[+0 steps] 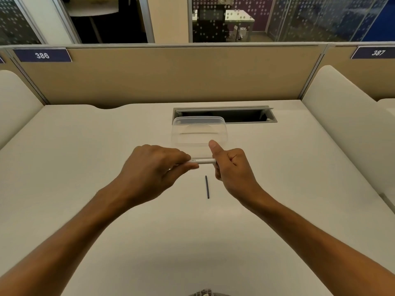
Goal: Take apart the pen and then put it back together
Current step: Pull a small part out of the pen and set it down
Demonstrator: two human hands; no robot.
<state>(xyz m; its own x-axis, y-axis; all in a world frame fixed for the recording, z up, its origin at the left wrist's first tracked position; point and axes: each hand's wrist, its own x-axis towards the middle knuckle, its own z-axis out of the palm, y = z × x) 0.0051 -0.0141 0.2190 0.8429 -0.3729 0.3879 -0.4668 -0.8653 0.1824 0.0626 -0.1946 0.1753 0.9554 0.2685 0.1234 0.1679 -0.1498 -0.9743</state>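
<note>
The white pen barrel (203,161) is held level at the centre of the frame, its long axis running left to right. Its left end is pinched by the left hand (154,167); its right end is enclosed by the curled fingers of the right hand (232,167), thumb raised. Just below the grip, a dark refill (207,186) lies on the table (85,167), pointing toward the viewer, marginally nearer the right hand. A clear lid (198,133) rests beyond.

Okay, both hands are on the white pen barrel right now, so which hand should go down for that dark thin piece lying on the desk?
Probably the right hand. The dark thin piece lies on the desk just below the white pen barrel, closer to that hand. The left hand's grip wraps more of the barrel and can steady it alone.
</note>
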